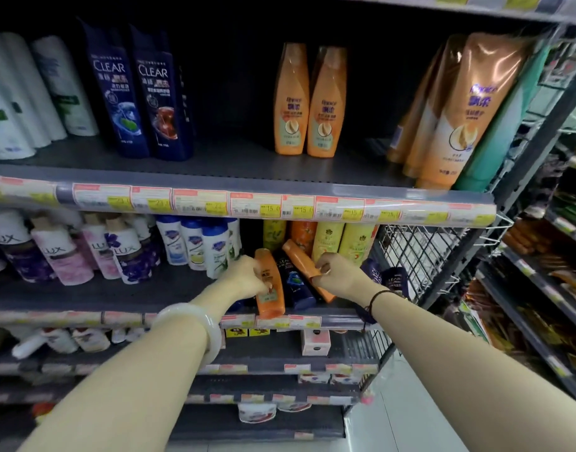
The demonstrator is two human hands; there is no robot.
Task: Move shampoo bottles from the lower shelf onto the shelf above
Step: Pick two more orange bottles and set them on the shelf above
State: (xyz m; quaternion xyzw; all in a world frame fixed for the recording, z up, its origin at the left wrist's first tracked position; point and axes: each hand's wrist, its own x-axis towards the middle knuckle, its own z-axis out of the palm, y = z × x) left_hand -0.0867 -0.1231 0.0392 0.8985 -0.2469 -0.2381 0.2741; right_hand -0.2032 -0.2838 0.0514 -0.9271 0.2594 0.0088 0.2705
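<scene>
Two orange shampoo bottles are being gripped on the lower shelf (182, 296): the left hand (247, 277) is closing on an upright bottle (269, 288), the right hand (335, 272) on a tilted bottle (299, 256). Between the hands, a dark blue Clear bottle (294, 285) is leaning and, I judge, risks toppling as they lift toward the shelf above (214, 164).

Your left fingers (247, 275) wrap an orange shampoo bottle (269, 285) standing at the lower shelf (84, 296) edge. Your right fingers (325, 267) grip a second orange bottle (299, 257), tilted left, leaning on a dark blue bottle (294, 283) between them.
</scene>
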